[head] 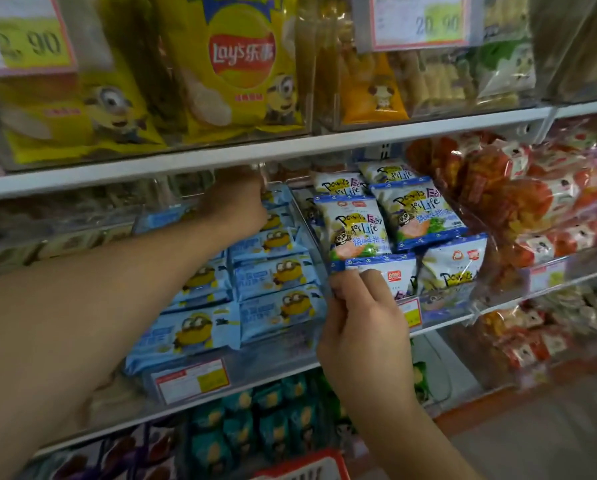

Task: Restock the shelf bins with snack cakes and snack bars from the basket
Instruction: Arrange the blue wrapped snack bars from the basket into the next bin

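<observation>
**Restocking the middle shelf, both hands in the bins**

Head view:

- Reaching deep with the left hand [236,199] to the back of the blue packs [273,268], just under the upper shelf edge [290,147]. Fingers out of sight behind the knuckles; cannot tell whether curled on a pack or just pressing.
- Pinching with the right hand [359,323] the bottom-left corner of a white pack [376,271] at the front of the neighbouring bin [442,306]; thumb and forefinger narrow on the blue seam, remaining fingers curled loosely below.
- Lying in tidy rows, blue packs fill the left bin nearly to its front; white packs stacked two across, leaning back.
- Sitting above, yellow chip bags [241,64]; to the right, red packs [498,188]; below, teal packs [273,420].
- Showing at the bottom edge, a red rim [304,462], likely the basket.

Step in hand, by judgement: seating a white pack at the front while squaring the blue row at the back.

Next, likely: letting go once the white pack stands level with its neighbour, drawing the left arm out without dragging packs forward, then back down to the basket.
</observation>
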Motion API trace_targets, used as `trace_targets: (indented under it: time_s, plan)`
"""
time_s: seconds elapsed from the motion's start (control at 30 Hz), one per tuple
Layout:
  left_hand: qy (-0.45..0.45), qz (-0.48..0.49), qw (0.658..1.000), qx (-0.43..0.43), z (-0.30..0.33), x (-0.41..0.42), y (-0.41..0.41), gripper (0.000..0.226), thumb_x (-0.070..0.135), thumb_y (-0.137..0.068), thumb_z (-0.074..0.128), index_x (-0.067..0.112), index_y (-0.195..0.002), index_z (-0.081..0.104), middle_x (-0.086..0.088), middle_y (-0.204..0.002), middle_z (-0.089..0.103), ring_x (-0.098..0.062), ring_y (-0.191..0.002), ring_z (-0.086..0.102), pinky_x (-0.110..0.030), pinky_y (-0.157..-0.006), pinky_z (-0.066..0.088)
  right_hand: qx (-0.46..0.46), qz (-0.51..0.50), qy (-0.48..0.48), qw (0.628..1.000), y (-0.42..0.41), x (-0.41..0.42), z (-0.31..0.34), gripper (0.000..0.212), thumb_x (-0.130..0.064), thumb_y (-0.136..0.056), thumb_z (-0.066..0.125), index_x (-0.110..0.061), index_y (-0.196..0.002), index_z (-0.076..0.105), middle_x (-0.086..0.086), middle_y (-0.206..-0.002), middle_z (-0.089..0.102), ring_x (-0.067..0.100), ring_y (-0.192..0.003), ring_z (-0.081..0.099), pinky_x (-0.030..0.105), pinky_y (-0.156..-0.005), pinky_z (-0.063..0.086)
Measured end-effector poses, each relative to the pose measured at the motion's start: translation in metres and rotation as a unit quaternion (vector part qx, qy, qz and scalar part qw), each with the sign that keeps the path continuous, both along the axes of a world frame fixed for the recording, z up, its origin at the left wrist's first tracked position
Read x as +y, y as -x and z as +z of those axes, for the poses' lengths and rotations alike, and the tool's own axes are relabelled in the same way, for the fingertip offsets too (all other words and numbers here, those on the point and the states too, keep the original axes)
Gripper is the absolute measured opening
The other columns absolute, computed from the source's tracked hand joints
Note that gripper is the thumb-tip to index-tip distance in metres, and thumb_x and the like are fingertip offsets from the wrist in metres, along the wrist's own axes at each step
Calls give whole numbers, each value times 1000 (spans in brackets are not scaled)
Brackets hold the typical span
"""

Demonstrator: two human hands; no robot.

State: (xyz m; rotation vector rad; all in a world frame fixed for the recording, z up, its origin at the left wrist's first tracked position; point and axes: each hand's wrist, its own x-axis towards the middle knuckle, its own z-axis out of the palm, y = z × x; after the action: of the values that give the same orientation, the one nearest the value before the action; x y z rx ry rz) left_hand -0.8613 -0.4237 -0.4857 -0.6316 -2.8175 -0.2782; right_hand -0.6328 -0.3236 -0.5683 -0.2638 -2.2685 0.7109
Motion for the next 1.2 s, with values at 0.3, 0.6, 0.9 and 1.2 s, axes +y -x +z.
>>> trace_targets:
  time_s: [0.3, 0.6, 0.9, 1.2]
  plan:
    - [-45, -50, 995, -79, 18, -29, -49, 61, 5, -94, 52, 17, -153, 46, -10, -159, 42, -32, -136, 50, -38, -105, 46, -19, 6, 7, 1000, -4, -4, 4, 21, 5, -85, 67, -8, -102, 65, 7, -97, 57, 28, -59, 53, 43, -45, 48]
    - [-161, -125, 979, -29, -18, -132, -225, 37, 13, -105, 46, 30, -136, 55, 18, -141, 44, -4, -134, 38, -25, -111, 38, -96, 21, -4, 995, -44, -21, 16, 43, -9, -97, 56, -8, -140, 54, 11, -134, 48, 31, -93, 60, 45, -72, 55]
    - [-78, 26, 974, -209, -176, -277, -343, 39, 19, -100, 58, 33, -136, 54, 13, -140, 46, -13, -129, 47, -31, -97, 50, -317, 87, 7, 944, -150, -99, -104, 36, -6, -99, 48, -14, -134, 49, 6, -133, 47, 25, -94, 55, 40, -67, 51]
    - [-92, 261, 899, -339, -308, -352, -376, 78, 2, -87, 64, 1, -151, 20, -20, -146, 31, -41, -120, 45, -52, -97, 46, -634, 129, -30, 762, -179, -133, -243, 45, -10, -96, 57, -7, -139, 44, 14, -133, 52, 30, -116, 58, 37, -92, 55]
